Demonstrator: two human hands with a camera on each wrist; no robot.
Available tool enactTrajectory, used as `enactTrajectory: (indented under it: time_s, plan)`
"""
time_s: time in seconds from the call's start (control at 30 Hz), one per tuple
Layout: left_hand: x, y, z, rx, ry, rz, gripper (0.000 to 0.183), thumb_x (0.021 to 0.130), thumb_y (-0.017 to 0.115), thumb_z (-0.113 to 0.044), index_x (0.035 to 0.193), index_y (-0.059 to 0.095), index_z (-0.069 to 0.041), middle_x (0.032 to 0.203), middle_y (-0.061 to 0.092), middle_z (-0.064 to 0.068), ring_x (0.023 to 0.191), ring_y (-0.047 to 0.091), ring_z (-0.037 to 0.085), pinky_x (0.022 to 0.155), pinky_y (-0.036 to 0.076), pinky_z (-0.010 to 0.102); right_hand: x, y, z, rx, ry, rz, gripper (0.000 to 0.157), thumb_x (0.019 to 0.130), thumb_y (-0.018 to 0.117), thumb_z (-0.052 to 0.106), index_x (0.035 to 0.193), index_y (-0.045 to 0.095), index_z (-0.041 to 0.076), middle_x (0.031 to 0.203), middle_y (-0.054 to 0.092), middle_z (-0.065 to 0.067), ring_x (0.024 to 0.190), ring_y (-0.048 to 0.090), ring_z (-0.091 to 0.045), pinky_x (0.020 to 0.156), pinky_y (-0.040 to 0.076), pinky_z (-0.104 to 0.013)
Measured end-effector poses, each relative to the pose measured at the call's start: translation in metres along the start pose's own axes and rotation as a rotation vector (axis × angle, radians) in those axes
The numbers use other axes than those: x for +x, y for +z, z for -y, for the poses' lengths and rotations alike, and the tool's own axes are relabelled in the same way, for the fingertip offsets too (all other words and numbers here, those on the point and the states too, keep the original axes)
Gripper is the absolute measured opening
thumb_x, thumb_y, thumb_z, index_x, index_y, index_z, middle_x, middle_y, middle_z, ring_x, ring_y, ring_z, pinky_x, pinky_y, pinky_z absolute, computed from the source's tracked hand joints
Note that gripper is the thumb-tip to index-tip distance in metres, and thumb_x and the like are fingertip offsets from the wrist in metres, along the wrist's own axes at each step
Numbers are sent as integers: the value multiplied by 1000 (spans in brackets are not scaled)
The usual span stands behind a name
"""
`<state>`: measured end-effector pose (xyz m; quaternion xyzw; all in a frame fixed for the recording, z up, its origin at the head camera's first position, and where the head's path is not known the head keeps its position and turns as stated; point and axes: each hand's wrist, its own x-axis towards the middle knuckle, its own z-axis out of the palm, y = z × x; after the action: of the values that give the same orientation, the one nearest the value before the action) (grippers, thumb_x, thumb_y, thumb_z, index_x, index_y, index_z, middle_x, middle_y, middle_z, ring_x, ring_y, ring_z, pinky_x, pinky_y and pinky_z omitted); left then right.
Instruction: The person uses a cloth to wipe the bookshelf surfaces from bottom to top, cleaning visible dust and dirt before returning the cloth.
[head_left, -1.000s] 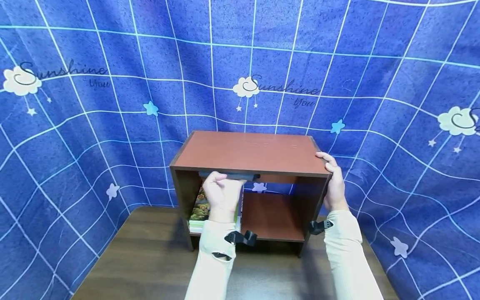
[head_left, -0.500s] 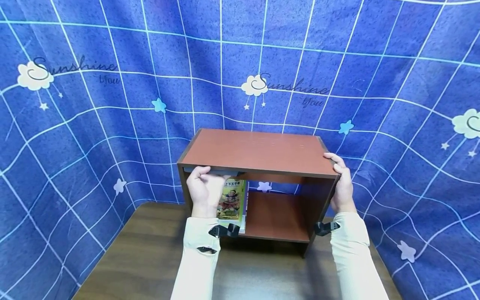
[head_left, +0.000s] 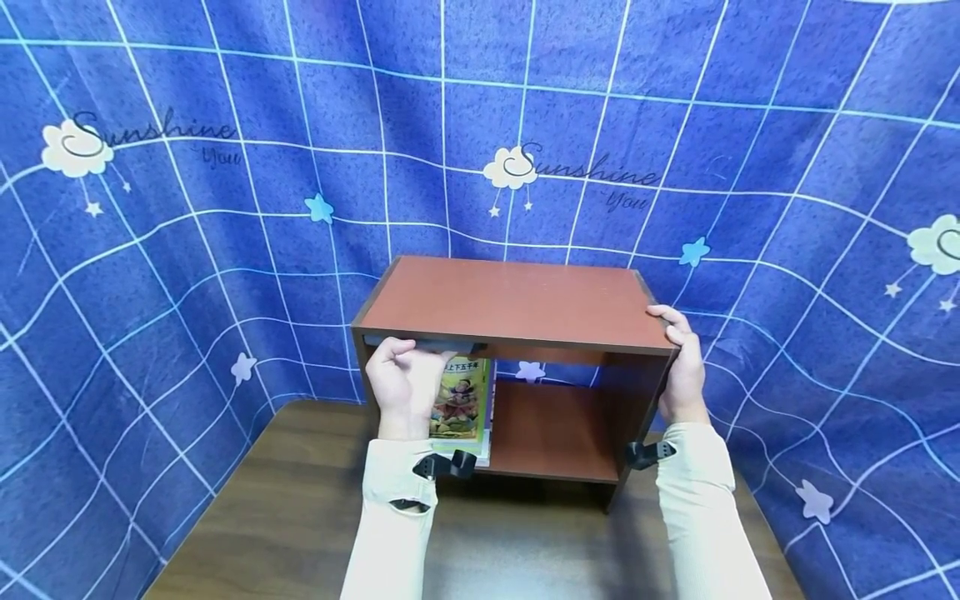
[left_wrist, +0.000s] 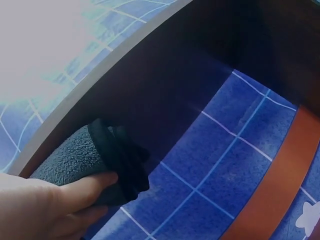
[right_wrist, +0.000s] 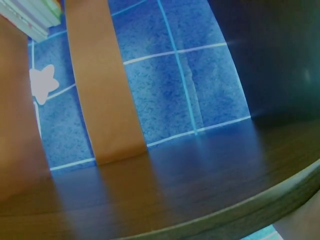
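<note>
My left hand (head_left: pixel 405 387) grips a folded dark grey towel (left_wrist: pixel 72 155), its fuzzy face and dark hem showing in the left wrist view. In the head view the towel lies right under the front of the top board, at the left end of a small brown shelf (head_left: pixel 517 300). My right hand (head_left: pixel 682 375) holds the shelf's upper right corner, fingers over the top edge and palm along the side panel. The right wrist view looks into the shelf past its dark side panel (right_wrist: pixel 270 55), with only a bit of skin at the lower right.
Books stand inside the shelf at the left, one with a green illustrated cover (head_left: pixel 459 400), partly behind my left hand. A reddish-brown strip (left_wrist: pixel 280 175) crosses the shelf's back. The shelf stands on a wooden table (head_left: pixel 300 475), with a blue patterned curtain (head_left: pixel 420 125) behind it.
My left hand has moved left with the towel along the front under the top board, uncovering the green book cover. My right hand keeps its hold on the corner. The view has shifted slightly.
</note>
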<state>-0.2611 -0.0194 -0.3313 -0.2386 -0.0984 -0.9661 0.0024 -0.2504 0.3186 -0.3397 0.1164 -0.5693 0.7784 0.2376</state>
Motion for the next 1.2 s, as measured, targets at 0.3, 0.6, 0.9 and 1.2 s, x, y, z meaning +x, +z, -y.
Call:
enactTrajectory:
  time_s: [0.3,0.6,0.9,1.2]
  plan:
    - [-10,2,-4,-61,23,-22,86,78,20,2,160,5,-17,163,7,14,149,11,33,114,7,69,-1,4,-4,-12,-10,-15,45,100,30,24,129,61,11,136,49,-6,116,48,-22,90,40,-31]
    - [-18,6,-6,-74,18,-51,90,77,33,1,160,5,-19,164,8,12,149,13,31,116,7,65,0,6,-3,2,-49,-35,45,98,31,19,128,61,5,129,54,-7,110,49,-21,88,40,-29]
    - [-23,10,-5,23,14,-74,63,100,28,-15,160,11,-20,163,14,12,147,22,29,115,15,63,1,4,-1,24,-53,-29,45,100,33,21,129,62,4,124,60,-4,108,52,-20,88,41,-29]
    - [-27,14,-7,99,1,-198,53,108,35,-38,157,22,-25,158,24,11,144,29,28,115,20,61,2,5,-2,38,-44,-26,45,99,33,22,130,62,4,126,59,-4,109,51,-20,88,40,-29]
